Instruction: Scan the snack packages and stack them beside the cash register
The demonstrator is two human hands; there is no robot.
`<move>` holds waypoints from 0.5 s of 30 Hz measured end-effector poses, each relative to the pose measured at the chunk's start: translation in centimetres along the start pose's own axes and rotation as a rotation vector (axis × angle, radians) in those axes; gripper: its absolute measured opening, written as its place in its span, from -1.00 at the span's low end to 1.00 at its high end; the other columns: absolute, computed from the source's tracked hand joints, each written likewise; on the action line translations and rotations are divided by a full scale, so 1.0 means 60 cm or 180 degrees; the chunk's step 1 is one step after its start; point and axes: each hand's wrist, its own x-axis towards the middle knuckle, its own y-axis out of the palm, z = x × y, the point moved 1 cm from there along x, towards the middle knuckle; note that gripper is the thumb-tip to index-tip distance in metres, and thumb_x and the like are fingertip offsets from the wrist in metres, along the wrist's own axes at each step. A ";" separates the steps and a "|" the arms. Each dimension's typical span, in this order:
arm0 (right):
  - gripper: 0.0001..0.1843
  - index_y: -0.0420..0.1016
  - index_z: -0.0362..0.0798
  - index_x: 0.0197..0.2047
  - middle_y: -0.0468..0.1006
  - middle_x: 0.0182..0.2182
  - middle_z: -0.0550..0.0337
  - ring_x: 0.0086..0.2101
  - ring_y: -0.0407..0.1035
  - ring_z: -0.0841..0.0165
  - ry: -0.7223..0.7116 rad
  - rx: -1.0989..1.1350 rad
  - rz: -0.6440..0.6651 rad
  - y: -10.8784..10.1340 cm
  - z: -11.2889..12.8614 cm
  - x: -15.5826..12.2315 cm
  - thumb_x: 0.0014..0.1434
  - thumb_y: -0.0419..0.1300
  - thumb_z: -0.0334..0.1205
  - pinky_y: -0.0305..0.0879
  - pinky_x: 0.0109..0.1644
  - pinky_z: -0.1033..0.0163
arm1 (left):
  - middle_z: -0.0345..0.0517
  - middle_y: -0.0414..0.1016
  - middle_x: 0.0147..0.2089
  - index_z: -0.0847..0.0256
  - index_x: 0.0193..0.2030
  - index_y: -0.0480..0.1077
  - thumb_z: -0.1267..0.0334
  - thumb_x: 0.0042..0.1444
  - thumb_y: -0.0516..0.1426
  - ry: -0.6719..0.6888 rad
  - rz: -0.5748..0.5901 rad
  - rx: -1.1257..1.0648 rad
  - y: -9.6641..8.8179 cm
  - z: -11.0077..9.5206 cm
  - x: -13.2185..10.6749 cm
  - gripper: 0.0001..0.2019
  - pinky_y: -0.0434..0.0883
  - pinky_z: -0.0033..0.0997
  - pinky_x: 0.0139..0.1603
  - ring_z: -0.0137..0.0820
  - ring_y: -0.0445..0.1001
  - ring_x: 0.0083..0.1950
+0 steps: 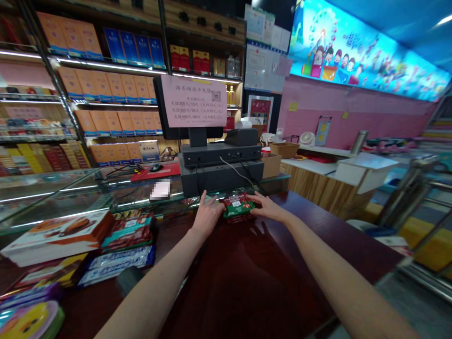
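A small stack of red and green snack packets [238, 205] lies flat on the dark red counter, with my hands on either side. My left hand [209, 213] meets its left edge, with some fingers curled against the packets and one stretched forward. On the opposite side, my right hand [269, 208] grips the right edge, thumb low and fingers higher up. To the left lie more red and teal snack packets [130, 230], blue and white wrapped bars [116, 264] and a white and orange box [61, 235].
A dark cash register base [222, 174] with a monitor backed by a pink sign [196, 104] stands just beyond the packets. Left of it, a glass display case [45, 190] runs along the counter. A cardboard box [271, 165] sits right of the register. A colourful round package [30, 320] is near left.
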 end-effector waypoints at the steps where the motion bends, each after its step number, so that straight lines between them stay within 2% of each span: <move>1: -0.20 0.36 0.11 0.33 0.31 0.34 0.03 0.45 -0.23 0.00 0.0023 -0.0015 0.0007 0.000 -0.005 0.002 0.00 0.36 -0.12 -0.58 0.42 -0.35 | -0.17 0.66 -0.19 0.07 -0.16 0.51 0.35 0.31 0.07 -0.0004 0.0013 -0.0009 0.004 -0.001 0.002 -0.81 -0.13 0.25 0.52 -0.19 0.45 0.28; 7: -0.22 0.45 0.07 0.27 0.37 0.31 0.05 0.44 -0.17 0.01 0.0027 0.0385 -0.0103 0.004 -0.026 0.012 -0.07 0.39 -0.17 -0.41 0.47 -0.23 | -0.16 0.65 -0.18 0.07 -0.15 0.51 0.34 0.30 0.08 -0.0078 0.0016 -0.0004 0.024 -0.002 0.008 -0.83 -0.09 0.25 0.51 -0.17 0.44 0.28; 12: -0.21 0.48 0.01 0.24 0.40 0.29 0.03 0.36 0.12 0.02 0.0038 0.1046 -0.0176 0.014 -0.033 0.017 -0.13 0.39 -0.26 -0.10 0.47 -0.07 | -0.16 0.65 -0.16 0.07 -0.15 0.51 0.34 0.31 0.07 -0.0090 0.0019 0.0020 0.035 -0.001 0.012 -0.82 -0.04 0.25 0.49 -0.15 0.45 0.27; 15: -0.17 0.42 -0.05 0.29 0.35 0.32 0.00 0.31 0.22 0.06 0.0083 0.1203 -0.0099 0.020 -0.036 0.019 -0.12 0.34 -0.28 -0.01 0.44 -0.04 | -0.16 0.65 -0.15 0.06 -0.15 0.51 0.35 0.31 0.06 -0.0121 0.0008 0.0024 0.040 0.000 0.014 -0.81 -0.02 0.24 0.49 -0.15 0.45 0.27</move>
